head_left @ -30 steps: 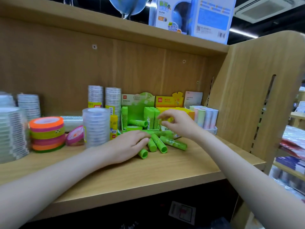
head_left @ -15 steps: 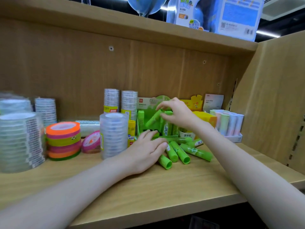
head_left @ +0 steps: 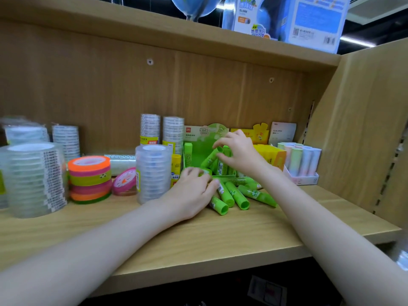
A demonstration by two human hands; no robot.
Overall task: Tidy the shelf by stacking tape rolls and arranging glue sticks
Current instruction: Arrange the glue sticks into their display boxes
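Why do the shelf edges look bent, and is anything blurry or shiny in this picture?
Head view: the wide-angle lens bows the shelf edges; the clear tape stack at far left is smeared, while the right hand and the green glue stick it pinches are fairly sharp; ceiling lights glare at top right.

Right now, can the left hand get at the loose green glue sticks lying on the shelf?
Probably yes: the left hand already rests beside the loose green glue sticks, with nothing between them.
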